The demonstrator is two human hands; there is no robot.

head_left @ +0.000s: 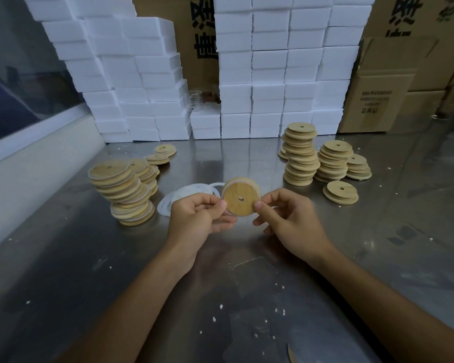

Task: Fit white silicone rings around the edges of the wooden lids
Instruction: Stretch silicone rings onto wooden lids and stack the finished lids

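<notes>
I hold one round wooden lid [240, 199] with a small centre hole upright above the steel table, its flat face toward me. A white silicone ring [243, 181] lies around its upper back edge. My left hand [197, 218] pinches the lid's left rim. My right hand [288, 218] pinches its right rim with thumb and fingers. A loose pile of white silicone rings [184, 196] lies on the table just behind my left hand.
A leaning stack of ringed lids [121, 192] stands at the left. Stacks of bare wooden lids [300, 153] stand at the right, with a short pile [340, 192] nearest. White foam boxes [268, 74] and cardboard cartons [378, 100] wall the back of the steel table [220, 297].
</notes>
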